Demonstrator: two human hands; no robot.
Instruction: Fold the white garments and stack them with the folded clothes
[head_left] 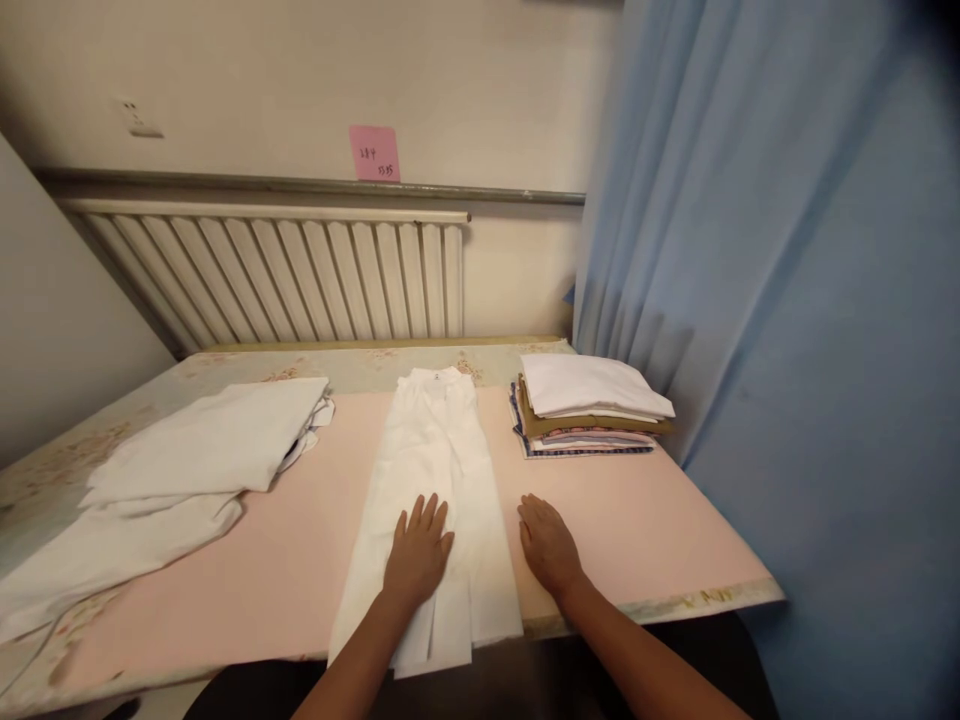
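A white garment [420, 450] lies folded into a long strip on the pink cloth, a small tag showing at its far end. Its near end reaches over the table's front edge, where several layers show. My left hand [418, 550] rests flat on the garment with the fingers spread, holding nothing. Just right of the garment, my right hand [550, 545] is on or just above the pink cloth [637, 520], apart from the garment. Its fingers lie close together and stretched forward, with nothing seen in them.
A stack of folded clothes [592, 405], white on top, sits at the back right. More white clothes [195, 450] lie loosely piled at the left. Behind the table are a radiator [300, 270] and a wall; a blue curtain [675, 230] hangs along the right side.
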